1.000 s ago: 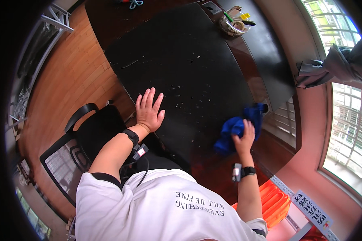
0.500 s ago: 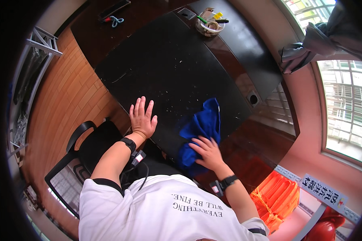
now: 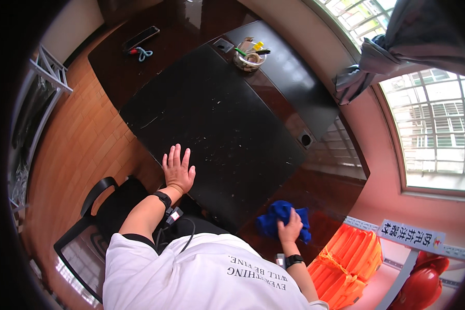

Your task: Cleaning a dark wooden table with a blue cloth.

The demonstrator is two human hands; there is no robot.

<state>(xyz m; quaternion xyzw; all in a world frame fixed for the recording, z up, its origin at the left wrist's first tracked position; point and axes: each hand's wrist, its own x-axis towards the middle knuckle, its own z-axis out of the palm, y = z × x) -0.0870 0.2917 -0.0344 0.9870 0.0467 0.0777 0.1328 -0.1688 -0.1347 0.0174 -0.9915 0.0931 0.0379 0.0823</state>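
Observation:
A bunched blue cloth (image 3: 280, 211) lies on the brown right-hand part of the dark table (image 3: 212, 111). Over its near side, my right hand (image 3: 292, 227) is closed on the fabric and presses it against the tabletop. My left hand (image 3: 177, 170) rests at the table's left edge, palm down, fingers stretched out and holding nothing. Pale specks and scratches mark the black panel beyond both hands. Each wrist wears a black band with a small device.
At the far side stand a clear round container (image 3: 249, 58) with pens and tape, a dark phone-like slab (image 3: 141, 39) and a light-blue looped cord (image 3: 144, 54). A black chair (image 3: 95, 199) is at left. Orange bundles (image 3: 346, 263) and a red helmet (image 3: 421, 287) sit on shelving at right.
My right hand has moved the blue cloth right and nearer to me, off the black panel, and it is more bunched. My left hand stays at the table edge. The view has shifted.

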